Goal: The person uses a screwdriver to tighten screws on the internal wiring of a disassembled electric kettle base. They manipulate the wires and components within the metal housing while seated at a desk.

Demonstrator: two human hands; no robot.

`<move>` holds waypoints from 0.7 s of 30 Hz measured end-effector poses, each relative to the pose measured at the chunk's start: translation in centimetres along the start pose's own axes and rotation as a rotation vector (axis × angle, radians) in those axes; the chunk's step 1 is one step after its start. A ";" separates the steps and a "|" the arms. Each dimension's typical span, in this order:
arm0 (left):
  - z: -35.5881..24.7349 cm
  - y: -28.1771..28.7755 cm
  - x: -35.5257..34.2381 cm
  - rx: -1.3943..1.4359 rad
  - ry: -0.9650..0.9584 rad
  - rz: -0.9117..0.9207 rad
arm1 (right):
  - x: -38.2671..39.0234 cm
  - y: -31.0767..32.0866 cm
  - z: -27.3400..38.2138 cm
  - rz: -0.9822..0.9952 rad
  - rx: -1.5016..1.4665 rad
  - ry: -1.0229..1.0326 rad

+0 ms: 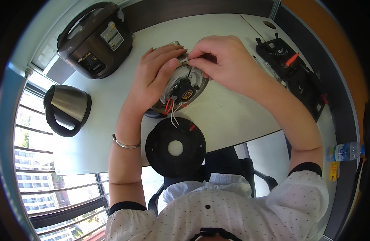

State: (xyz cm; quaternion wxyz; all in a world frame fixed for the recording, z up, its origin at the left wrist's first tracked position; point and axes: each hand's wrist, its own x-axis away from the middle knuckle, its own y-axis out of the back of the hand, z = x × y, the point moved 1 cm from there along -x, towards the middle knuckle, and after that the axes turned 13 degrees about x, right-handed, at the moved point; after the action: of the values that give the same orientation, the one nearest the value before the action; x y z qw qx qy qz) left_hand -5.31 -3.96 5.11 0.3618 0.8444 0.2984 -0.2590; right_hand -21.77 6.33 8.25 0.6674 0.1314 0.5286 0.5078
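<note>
An upturned electric kettle (199,83) stands on the table with its bottom open. Inside it sits a black round coupling (181,88) with a copper-coloured ring; red wires (168,106) and white wires (173,116) hang out on the near side. My left hand (152,76) curls over the kettle's left and far rim, gripping it. With thumb and forefinger pinched at the far part of the opening is my right hand (225,60); whatever is between its fingertips is too small to make out. A black disc (162,160) with a round centre hole lies nearer me, at the table's edge.
A brown rice cooker (90,44) occupies the far left of the white table (233,114). Closer on the left is a second, steel kettle (68,108). An open black tool case (291,66) holding an orange-handled tool lies right. A plastic bottle (343,152) is at far right.
</note>
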 end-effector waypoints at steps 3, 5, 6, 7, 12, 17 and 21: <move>-0.4 -0.1 -0.1 -0.010 0.007 0.002 | -0.2 0.0 -0.4 -0.025 0.116 0.142; -0.2 -0.1 -0.1 0.000 0.014 0.004 | -0.4 -0.2 -0.2 -0.011 0.114 0.137; -0.1 -0.1 -0.2 0.008 0.016 0.006 | -0.6 -0.3 -0.2 -0.004 0.113 0.135; -0.3 -0.1 -0.2 0.010 0.015 0.007 | -0.6 -0.3 -0.1 -0.012 0.116 0.147; -0.5 -0.2 -0.2 0.010 0.023 0.001 | -0.5 -0.4 -0.4 -0.059 0.165 0.213; -0.1 -0.2 -0.2 -0.008 0.001 0.002 | 0.0 -0.1 -0.6 0.040 -0.116 -0.060; -0.1 -0.3 -0.2 0.009 0.008 -0.004 | 0.5 -0.3 -0.9 -0.047 -0.076 0.036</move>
State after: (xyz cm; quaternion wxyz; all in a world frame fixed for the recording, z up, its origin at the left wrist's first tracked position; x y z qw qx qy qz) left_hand -5.65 -3.78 5.14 0.3564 0.8464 0.3005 -0.2577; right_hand -22.41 6.27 7.37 0.6740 0.0842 0.5239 0.5140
